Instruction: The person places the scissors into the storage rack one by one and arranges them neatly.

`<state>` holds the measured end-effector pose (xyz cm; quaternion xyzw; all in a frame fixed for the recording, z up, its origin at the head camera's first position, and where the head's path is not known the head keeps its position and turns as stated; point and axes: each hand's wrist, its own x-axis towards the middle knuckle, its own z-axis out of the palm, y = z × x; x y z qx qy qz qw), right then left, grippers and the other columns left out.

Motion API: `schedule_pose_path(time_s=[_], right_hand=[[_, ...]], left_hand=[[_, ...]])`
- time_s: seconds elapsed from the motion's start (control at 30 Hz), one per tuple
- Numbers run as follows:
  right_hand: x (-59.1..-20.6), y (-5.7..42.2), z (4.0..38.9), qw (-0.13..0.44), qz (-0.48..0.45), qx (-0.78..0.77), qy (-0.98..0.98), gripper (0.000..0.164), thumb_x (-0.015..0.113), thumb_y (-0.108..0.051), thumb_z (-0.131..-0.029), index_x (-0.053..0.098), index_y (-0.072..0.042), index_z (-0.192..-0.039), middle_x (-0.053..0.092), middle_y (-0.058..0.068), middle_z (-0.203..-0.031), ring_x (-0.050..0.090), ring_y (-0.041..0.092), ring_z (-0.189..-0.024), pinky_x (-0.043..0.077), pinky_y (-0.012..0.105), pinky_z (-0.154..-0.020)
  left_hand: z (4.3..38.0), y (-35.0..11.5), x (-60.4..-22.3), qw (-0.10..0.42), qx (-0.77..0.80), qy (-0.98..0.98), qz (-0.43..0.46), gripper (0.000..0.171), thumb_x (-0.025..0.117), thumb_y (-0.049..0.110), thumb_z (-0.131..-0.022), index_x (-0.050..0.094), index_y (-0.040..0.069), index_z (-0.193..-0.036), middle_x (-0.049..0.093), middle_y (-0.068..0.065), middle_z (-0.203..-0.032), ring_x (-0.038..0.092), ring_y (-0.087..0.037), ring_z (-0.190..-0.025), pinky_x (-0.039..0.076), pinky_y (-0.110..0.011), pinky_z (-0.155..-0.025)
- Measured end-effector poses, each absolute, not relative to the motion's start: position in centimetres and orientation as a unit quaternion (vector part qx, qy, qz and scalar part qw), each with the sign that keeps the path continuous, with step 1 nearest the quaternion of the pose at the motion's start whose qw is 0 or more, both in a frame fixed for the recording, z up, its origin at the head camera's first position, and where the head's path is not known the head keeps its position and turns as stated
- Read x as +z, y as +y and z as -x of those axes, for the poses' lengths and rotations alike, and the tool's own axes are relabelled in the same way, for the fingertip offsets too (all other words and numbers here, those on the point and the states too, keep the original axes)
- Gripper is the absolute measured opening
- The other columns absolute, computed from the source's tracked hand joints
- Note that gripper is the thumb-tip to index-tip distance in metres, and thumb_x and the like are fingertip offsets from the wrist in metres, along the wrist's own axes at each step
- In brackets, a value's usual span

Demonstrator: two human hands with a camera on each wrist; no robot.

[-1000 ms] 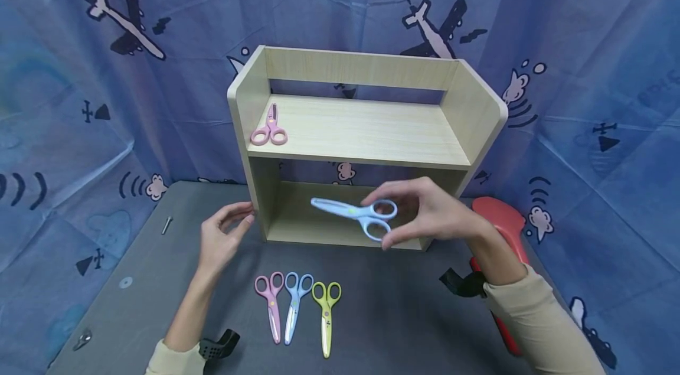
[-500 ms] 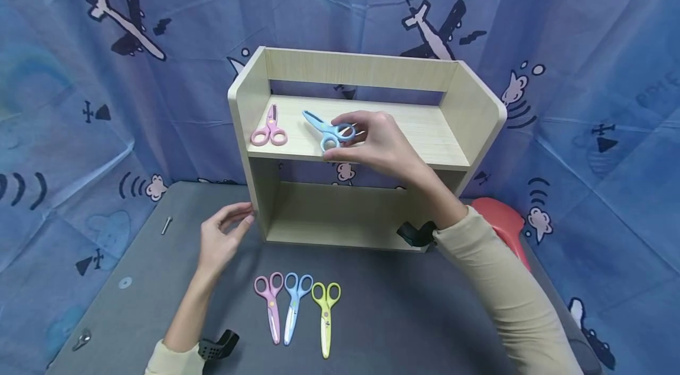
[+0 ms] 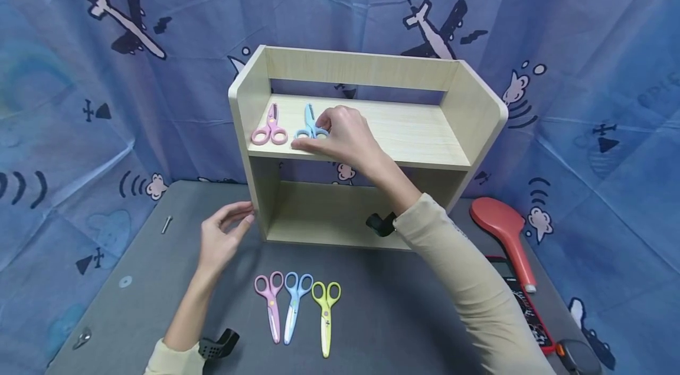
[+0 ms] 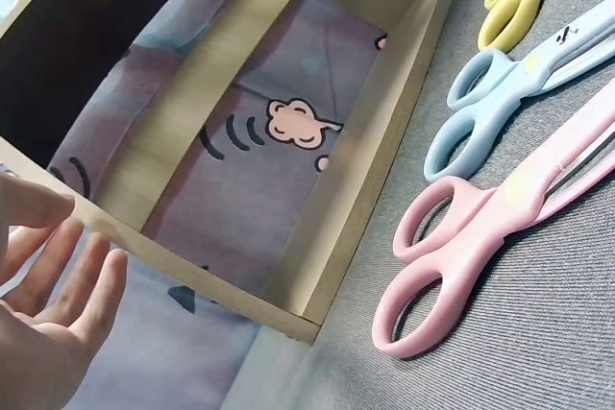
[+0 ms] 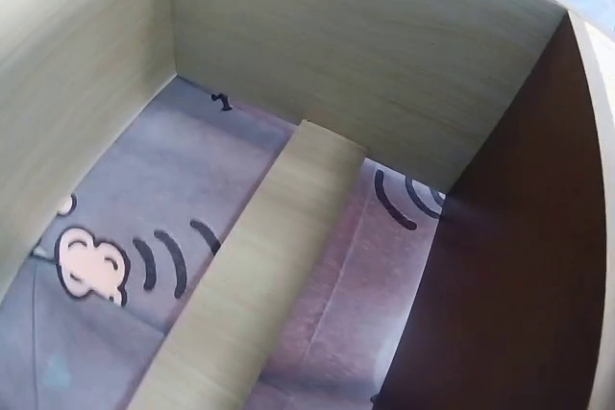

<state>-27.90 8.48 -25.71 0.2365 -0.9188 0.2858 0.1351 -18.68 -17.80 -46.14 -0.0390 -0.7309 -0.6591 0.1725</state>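
On the upper board of a pale wooden shelf (image 3: 356, 155), my right hand (image 3: 345, 137) holds blue scissors (image 3: 310, 121) by the finger loops, thumb at the front and fingers on the right. Their blades point to the back, and the hand covers part of the loops. Pink scissors (image 3: 272, 126) lie just left of them. My left hand (image 3: 222, 238) rests its fingertips at the shelf's left side panel, holding nothing; its fingers (image 4: 60, 280) are loosely bent in the left wrist view. The right wrist view looks into the lower compartment (image 5: 250, 266), without the hand.
In front of the shelf lie pink scissors (image 3: 271, 307), blue scissors (image 3: 294, 307) and yellow scissors (image 3: 326, 319). A red paddle-shaped object (image 3: 502, 224) and a red-edged black device (image 3: 528, 310) lie right. A bolt (image 3: 167, 225) and a small metal piece (image 3: 82, 338) lie left.
My right hand has carried the blue scissors up and left from before the lower compartment onto the upper board, turning their blades toward the back. My left hand has stayed still.
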Motion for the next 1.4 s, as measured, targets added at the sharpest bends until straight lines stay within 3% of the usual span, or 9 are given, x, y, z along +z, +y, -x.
schedule_pose_path(time_s=[0.37,0.77,1.4], right_hand=[[-25.3,8.4,28.0,0.095,-0.241,0.322,-0.911,0.044,0.094,-0.040,-0.085,0.082,-0.004,-0.108,0.081,0.010,-0.098,0.072,0.022,-0.091,0.057,0.032,-0.077],[-25.1,9.3,27.7,0.071,-0.258,0.329,-0.906,0.051,0.093,-0.036,-0.085,0.080,-0.001,-0.120,0.082,0.013,-0.115,0.079,0.025,-0.098,0.067,0.038,-0.087],[-24.8,10.5,26.8,0.052,-0.253,0.345,-0.902,0.055,0.092,-0.033,-0.088,0.076,-0.001,-0.130,0.078,0.017,-0.125,0.080,0.029,-0.106,0.069,0.042,-0.091]], left_hand=[[18.7,-17.9,-46.2,0.171,-0.663,-0.727,0.039,0.030,0.073,-0.003,-0.100,0.073,-0.005,-0.130,0.072,-0.031,-0.130,0.074,0.000,-0.109,0.062,-0.013,-0.098],[18.6,-17.9,-46.0,0.168,-0.661,-0.730,0.040,0.031,0.074,-0.002,-0.100,0.072,-0.005,-0.130,0.073,-0.031,-0.130,0.074,0.001,-0.108,0.061,-0.012,-0.097],[18.7,-17.9,-46.1,0.167,-0.664,-0.728,0.040,0.030,0.073,-0.003,-0.100,0.072,-0.006,-0.130,0.073,-0.031,-0.130,0.074,0.001,-0.107,0.062,-0.013,-0.097]])
